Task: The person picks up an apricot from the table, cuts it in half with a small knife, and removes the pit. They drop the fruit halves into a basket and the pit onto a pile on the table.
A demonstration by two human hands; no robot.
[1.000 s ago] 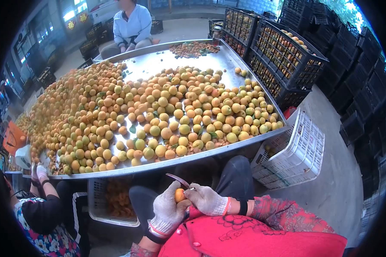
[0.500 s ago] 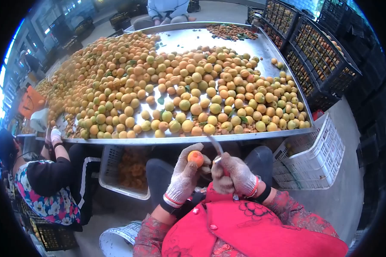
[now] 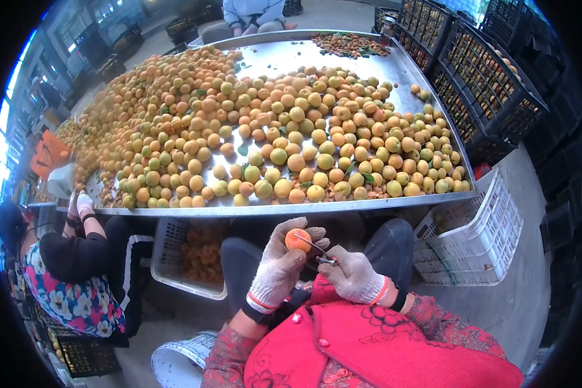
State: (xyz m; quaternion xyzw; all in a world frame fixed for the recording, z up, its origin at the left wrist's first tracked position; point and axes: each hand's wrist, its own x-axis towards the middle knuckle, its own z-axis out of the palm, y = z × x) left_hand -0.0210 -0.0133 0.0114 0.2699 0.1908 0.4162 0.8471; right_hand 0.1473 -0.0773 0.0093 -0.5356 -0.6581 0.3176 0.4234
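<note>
In my gloved left hand (image 3: 280,257) an orange apricot (image 3: 298,239) is gripped between thumb and fingers. My right hand (image 3: 354,277), also gloved, is closed around the handle of a small knife (image 3: 313,245). Its thin blade points up and left, with the tip against the apricot's side. Both hands are over my lap, just in front of the metal table's near edge (image 3: 343,207). On that table lies a wide heap of yellow-orange apricots (image 3: 278,157).
A white crate (image 3: 166,266) of orange fruit pieces stands under the table, left of my knees. Another white crate (image 3: 478,242) is at right, below stacked black crates (image 3: 482,84). A white bucket (image 3: 181,362) lies low left. Co-workers sit at left (image 3: 77,278) and across the table (image 3: 255,14).
The knife has swung down from pointing up, and its blade now meets the apricot. My right hand has turned and shifted slightly right and down; the left still grips the apricot.
</note>
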